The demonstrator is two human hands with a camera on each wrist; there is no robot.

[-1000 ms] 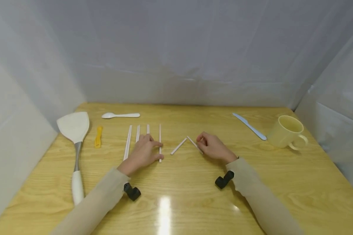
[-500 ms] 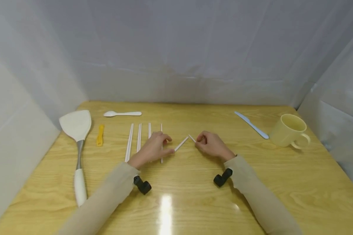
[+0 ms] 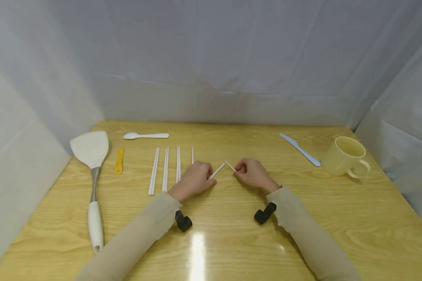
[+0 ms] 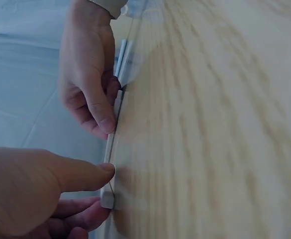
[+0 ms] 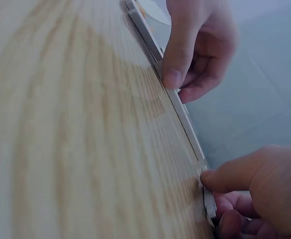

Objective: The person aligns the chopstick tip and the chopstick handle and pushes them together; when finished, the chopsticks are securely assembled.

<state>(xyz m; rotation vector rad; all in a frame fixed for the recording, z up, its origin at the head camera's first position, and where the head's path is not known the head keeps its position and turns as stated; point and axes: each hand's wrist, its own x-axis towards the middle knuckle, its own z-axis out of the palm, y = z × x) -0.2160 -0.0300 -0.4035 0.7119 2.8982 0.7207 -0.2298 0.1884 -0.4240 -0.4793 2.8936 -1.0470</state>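
- My left hand (image 3: 194, 181) sits at the centre of the frame, fingers pinched on the near end of one white chopstick (image 3: 217, 171).
- That stick's long axis runs up and to the right, away from my left hand, toward the other stick's tip.
- My right hand (image 3: 252, 174), just right of centre, pinches the second chopstick (image 3: 229, 166); its free end slants up and left.
- The two far tips nearly meet between my hands, forming a peak; whether they touch, I cannot tell.
- Each hand is equally close to its own stick, both flat on the bench (image 3: 232, 234).
- Left of my hands, a row of chopsticks (image 3: 165, 168) lies parallel, pointing up the frame.
- Further left, the spatula (image 3: 91, 164) and a yellow clip (image 3: 118, 161); upper left, a white spoon (image 3: 145, 136).
- At right, a pale knife (image 3: 299, 149) and a yellow mug (image 3: 344, 157).
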